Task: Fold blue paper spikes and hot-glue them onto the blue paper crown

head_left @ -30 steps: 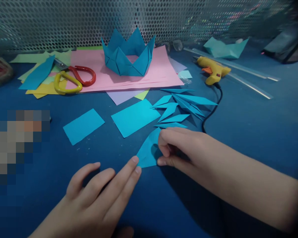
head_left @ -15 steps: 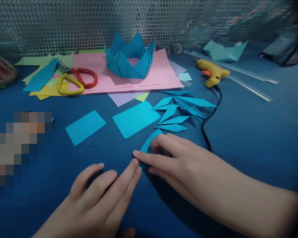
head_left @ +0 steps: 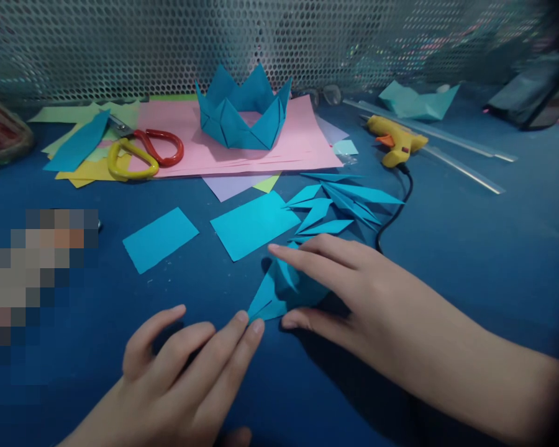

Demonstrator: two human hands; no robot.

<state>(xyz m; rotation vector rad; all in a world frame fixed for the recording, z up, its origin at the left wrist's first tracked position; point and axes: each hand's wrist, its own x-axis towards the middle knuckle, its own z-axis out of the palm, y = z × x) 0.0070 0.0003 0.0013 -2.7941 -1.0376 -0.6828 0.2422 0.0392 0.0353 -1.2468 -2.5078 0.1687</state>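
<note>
A partly folded piece of blue paper [head_left: 270, 292] lies on the table between my hands, its pointed corner towards the left and a flap standing up. My left hand [head_left: 186, 366] has its fingers spread, two fingertips resting on that corner. Over the right part of the paper is my right hand [head_left: 354, 285], index finger stretched out above the flap and thumb apart from it by the near edge. Its other fingers are partly hidden. Just beyond lie several narrow folded blue paper pieces [head_left: 326, 217] and two flat blue rectangles, a larger one [head_left: 254, 226] and a smaller one [head_left: 161, 240].
A blue paper crown [head_left: 242, 127] stands on pink sheets [head_left: 307, 136] at the back. Scissors [head_left: 144, 152] rest to its left. On the right are a yellow glue gun [head_left: 395, 139] with a black cord, clear glue sticks [head_left: 466, 167] and a pale folded paper [head_left: 419, 102].
My right hand has lifted and moved up and right from the paper's left corner, uncovering more of the paper and its raised flap. My left fingertips have shifted slightly left and down.
</note>
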